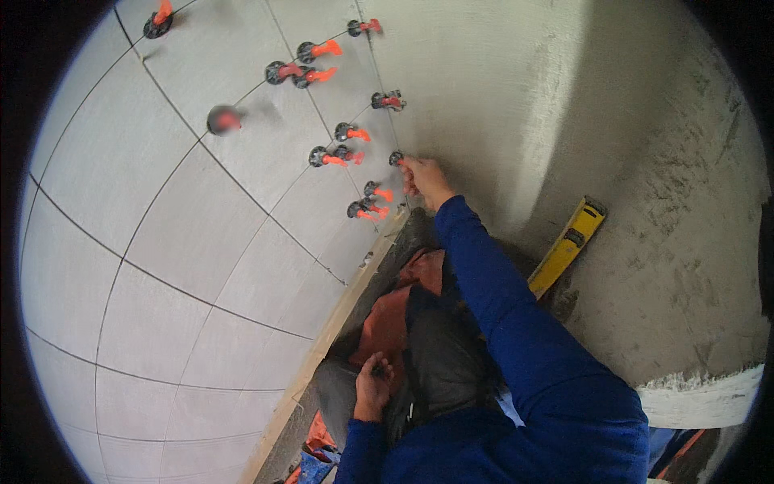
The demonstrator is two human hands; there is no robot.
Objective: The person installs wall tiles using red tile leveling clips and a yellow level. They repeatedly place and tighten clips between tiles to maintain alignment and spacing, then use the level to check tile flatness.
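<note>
My right hand (426, 181) reaches up to the edge of the grey tiled wall (185, 258). Its fingers are closed on the reddish handle of a tile leveler with a black round base (396, 158), at a joint near the plastered wall. Just left of it sit more tile levelers, one with an orange handle (351, 132) and another with a red handle (390, 101). Low in front of my body, my left hand (373, 389) has curled fingers around a small dark thing too small to name.
A yellow spirit level (568, 246) leans against the grey plastered wall (661, 161) on the right. Along the tiles' lower edge runs a wooden batten (322, 343). Orange-red material (385, 323) lies by my legs. Farther up-left, a blurred tile leveler (223, 120) stands out.
</note>
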